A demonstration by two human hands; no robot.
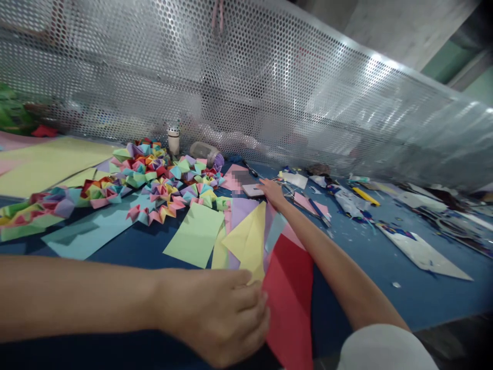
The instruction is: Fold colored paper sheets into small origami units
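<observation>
My left hand (221,313) is curled at the bottom centre, its fingers closed at the left edge of a red paper sheet (290,293); what it grips is hidden. Beyond it lie a yellow paper (248,234) and purple, pink and blue sheets. Stretched forward, my right hand (271,191) rests by the right end of a phone-like flat object (253,190); its fingertips are too small to read. A light green square (196,235) lies left of the yellow paper. Folded colourful paper chains (154,180) are heaped at the left.
A perforated metal panel (231,92) stands behind the blue table (354,272). Near it are a white bottle (173,140) and a clear jar (204,152) on its side. To the right lie a yellow cutter-like tool (365,196), a white sheet (427,252) and scraps.
</observation>
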